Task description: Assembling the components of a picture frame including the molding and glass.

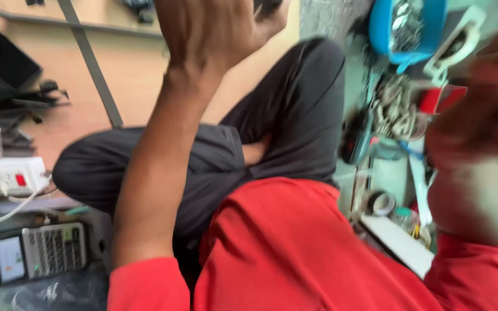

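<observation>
Looking down past a red shirt and dark trousers (295,115), the head camera caught both arms raised in front of the person, who sat cross-legged on the floor. The left hand (211,29) was lifted high near the top edge, its back turned to the camera and its fingers curled away out of sight, so whether it gripped anything could not be told; something dark showed just past the thumb, too cut off to name. The right hand (479,109) was a blur at the right edge, and its fingers could not be made out either, spread or closed. Nearest to it lay a small red card-like piece (445,98), just beside the blurred knuckles, with a heap of small metal parts (396,106) next to that and a blue tub (384,29) of more metal bits beyond. Judged by looks, the red piece would be light, thin and fairly stiff, best taken by its edges between thumb and forefinger; the loose metal parts would be heavier in a handful, hard and apt to slip or scatter. A roll of tape (380,203) sat lower on the floor, while a calculator (53,249) and a white power strip (15,175) lay well apart on the left
</observation>
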